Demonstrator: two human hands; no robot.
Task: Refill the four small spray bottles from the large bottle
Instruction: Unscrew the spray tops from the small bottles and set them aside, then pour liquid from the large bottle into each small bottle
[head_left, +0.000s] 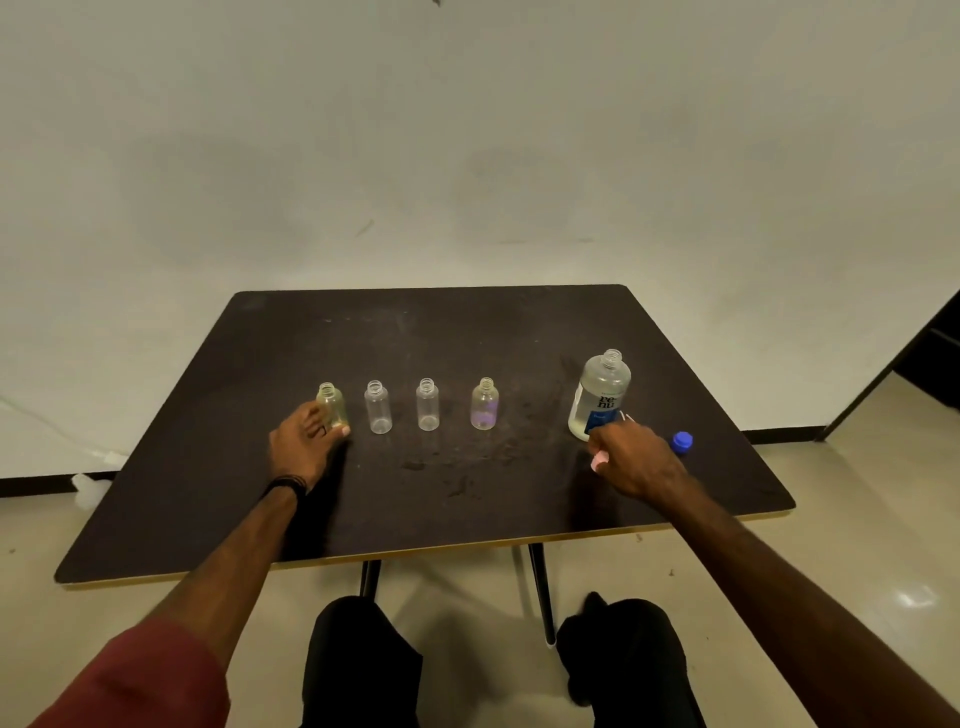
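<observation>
Plastic throughout, by the look of it: the large bottle (600, 397) stands uncapped toward the right edge of the desk (415, 519), partly full of clear liquid, so it should feel moderately heavy and slosh when tipped; its body probably flexes under a squeeze, and a grip round the labelled middle seems safest. Its blue cap (681, 442) lies just beside it, nearer the right edge. Four small bottles stand open-necked in a row across the middle of the desk, light, easily knocked over and narrow-mouthed. The leftmost small bottle (331, 406), faintly yellowish, is steadied by the left hand (304, 447), fingers curled about its lower body. The second (377, 407) and third (427, 405) look clear and empty; the fourth (484, 404) shows a purplish tint. The right hand (631, 457) hovers loosely curled near the large bottle's base, holding nothing I can make out. The dark desktop looks splashed with wet patches near the middle, so bottles may slide. Pale floor and a plain wall surround it.
</observation>
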